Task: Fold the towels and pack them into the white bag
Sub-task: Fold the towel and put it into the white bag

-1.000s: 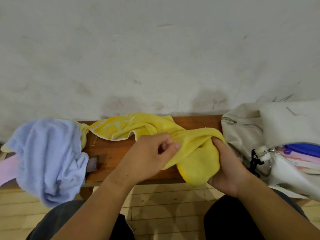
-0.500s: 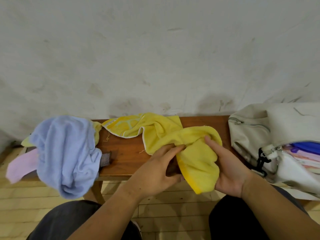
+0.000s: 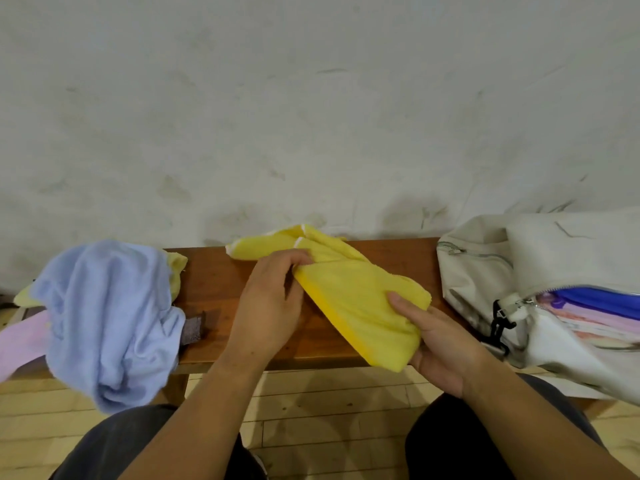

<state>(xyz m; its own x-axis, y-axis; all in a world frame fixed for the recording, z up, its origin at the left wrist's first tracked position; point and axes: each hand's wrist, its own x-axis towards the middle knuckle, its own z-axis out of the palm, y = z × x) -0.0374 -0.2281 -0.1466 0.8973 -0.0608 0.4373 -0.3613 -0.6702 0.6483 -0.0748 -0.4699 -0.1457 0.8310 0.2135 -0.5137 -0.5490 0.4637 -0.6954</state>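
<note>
Fingers of my left hand [image 3: 270, 306] and right hand [image 3: 440, 344] are pinching the yellow towel [image 3: 360, 306] over the bench [image 3: 214, 282], its loose far end probably threatening to unfold.

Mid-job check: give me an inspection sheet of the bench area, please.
Surface: brown wooden bench.
Job's things: yellow terry towel half folded; light blue terry towel heaped at left over pink cloth; white fabric bag at right, unzipped, folded cloths inside.
Clutter: small grey scrap beside blue towel.
Grippers: left hand pinches yellow towel's far fold; right hand grips its right edge.
Cables: nothing seen.
Surroundings: scuffed pale wall, plank floor.
</note>
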